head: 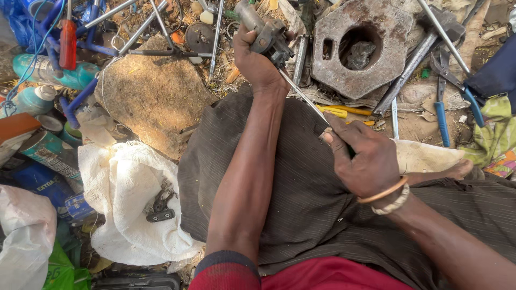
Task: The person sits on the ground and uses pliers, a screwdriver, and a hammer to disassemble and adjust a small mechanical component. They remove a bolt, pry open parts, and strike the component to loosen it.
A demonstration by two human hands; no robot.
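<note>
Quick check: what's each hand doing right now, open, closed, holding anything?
Left hand: closed around a dark metal part.
Right hand: closed on a screwdriver, its tip at the metal part.

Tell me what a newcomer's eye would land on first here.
At top centre, the left hand grips a dark metal part, while the right hand drives a screwdriver into it. Behind, a heavy rusted metal block with a round hole lies among scattered tools.
</note>
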